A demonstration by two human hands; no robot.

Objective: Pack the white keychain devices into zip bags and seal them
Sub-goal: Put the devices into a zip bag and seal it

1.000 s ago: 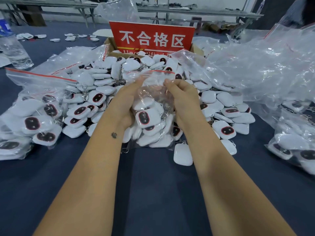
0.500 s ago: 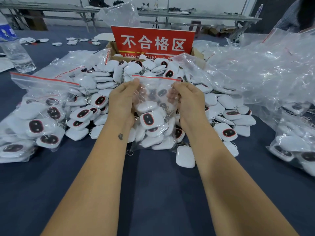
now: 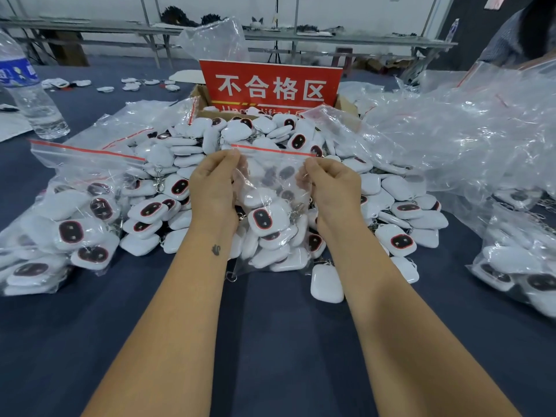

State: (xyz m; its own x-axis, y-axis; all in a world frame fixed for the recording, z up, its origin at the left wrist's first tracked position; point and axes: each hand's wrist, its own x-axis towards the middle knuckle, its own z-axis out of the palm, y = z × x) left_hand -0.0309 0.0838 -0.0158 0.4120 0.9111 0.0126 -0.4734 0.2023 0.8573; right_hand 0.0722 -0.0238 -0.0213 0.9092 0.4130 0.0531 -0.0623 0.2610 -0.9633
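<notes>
Through the head camera I see my left hand [image 3: 214, 188] and my right hand [image 3: 332, 188] in the middle of the frame, both holding up a clear zip bag [image 3: 272, 212]. Each hand pinches the bag near its top, just below the red zip strip [image 3: 272, 151], one at each end of the strip. The strip runs nearly level between my fingertips. White keychain devices [image 3: 263, 219] with dark oval faces fill the lower part of the bag, whose bottom rests on the dark blue table [image 3: 270, 341].

Behind and around the bag, a loose pile of keychain devices [image 3: 391, 206] spreads across the centre of the frame. One single device [image 3: 326, 282] lies apart at the pile's near edge, just right of the bag. At the left of the frame lies a filled zip bag [image 3: 69, 212], its red strip open and raised. At the right edge lies another filled bag [image 3: 517, 260], and above it a heap of empty clear bags [image 3: 466, 139].

At the top centre stands a red sign [image 3: 270, 85] with white characters, set in a cardboard box [image 3: 200, 94]. A water bottle [image 3: 27, 85] stands at the upper left.
</notes>
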